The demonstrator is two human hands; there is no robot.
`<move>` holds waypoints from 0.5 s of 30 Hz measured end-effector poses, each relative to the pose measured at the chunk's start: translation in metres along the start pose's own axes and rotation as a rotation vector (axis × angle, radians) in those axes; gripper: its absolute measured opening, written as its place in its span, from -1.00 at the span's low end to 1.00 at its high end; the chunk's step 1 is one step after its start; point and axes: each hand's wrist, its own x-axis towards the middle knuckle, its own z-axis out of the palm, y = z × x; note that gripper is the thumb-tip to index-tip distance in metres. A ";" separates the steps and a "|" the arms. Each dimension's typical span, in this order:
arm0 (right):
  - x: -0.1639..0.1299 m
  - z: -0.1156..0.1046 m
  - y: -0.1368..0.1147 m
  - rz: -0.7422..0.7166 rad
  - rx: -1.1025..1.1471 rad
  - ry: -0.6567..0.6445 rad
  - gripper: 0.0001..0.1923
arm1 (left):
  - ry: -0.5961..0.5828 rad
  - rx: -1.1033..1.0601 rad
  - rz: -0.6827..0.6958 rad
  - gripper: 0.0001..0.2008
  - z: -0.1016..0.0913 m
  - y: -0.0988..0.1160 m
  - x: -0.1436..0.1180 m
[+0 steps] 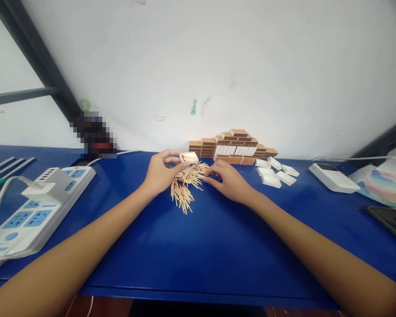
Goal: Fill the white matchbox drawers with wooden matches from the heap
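Matchsticks, thin wooden ones with red tips (185,185), lie heaped on the blue table (198,246) between both hands. Left hand (160,174) pinches a small white matchbox tray (188,157) above the heap. Right hand (229,179) rests fingers together on the heap's edge, before stacked brown matchboxes (232,145).

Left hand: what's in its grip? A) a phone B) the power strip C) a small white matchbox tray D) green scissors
C: the left hand holds a small white tray above the matches, while the right hand rests on the pile.
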 end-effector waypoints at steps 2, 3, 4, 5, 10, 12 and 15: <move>0.001 0.003 0.001 0.022 -0.028 -0.039 -0.90 | 0.009 -0.005 0.002 -0.54 -0.001 0.000 0.001; 0.002 0.003 0.000 0.037 -0.042 -0.055 -0.89 | 0.008 -0.005 0.003 -0.54 -0.001 0.000 0.001; 0.002 0.002 0.000 0.050 -0.054 -0.075 -0.87 | 0.004 -0.003 0.004 -0.54 -0.001 0.000 0.000; 0.001 0.001 0.000 0.061 -0.064 -0.098 -0.86 | -0.001 -0.001 0.005 -0.54 -0.001 0.000 0.000; -0.005 -0.013 0.005 0.074 -0.107 -0.142 -0.86 | -0.029 0.045 0.017 -0.56 0.000 0.000 -0.002; -0.009 -0.019 0.009 0.066 -0.121 -0.110 -0.87 | -0.053 0.105 0.051 -0.57 0.001 -0.001 -0.003; -0.011 -0.029 0.010 0.069 -0.107 -0.046 -0.88 | -0.097 0.150 0.088 -0.61 0.005 -0.002 -0.007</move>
